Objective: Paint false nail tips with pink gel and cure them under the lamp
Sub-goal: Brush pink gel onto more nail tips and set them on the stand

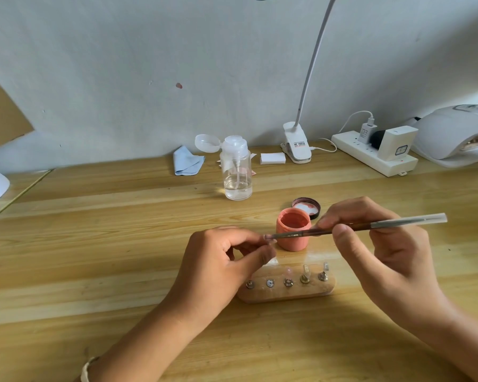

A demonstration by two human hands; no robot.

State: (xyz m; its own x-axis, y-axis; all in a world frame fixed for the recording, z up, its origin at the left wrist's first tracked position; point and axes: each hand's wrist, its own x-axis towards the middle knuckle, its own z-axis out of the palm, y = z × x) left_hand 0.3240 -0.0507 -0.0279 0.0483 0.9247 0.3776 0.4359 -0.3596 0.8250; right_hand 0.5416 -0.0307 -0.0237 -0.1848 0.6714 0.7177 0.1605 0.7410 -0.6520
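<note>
My left hand (221, 260) pinches a nail tip (269, 239). My right hand (375, 244) grips the brush (398, 222), bristles touching the tip. The pink gel pot (293, 235) sits just beyond both.

We get bright, even light from above, w/ soft shadows on the near table (94, 271). Small glare by the bottle (237, 172). Wide-angle bend stretches the far-right curing lamp (450, 133); centre's sharp.
</note>
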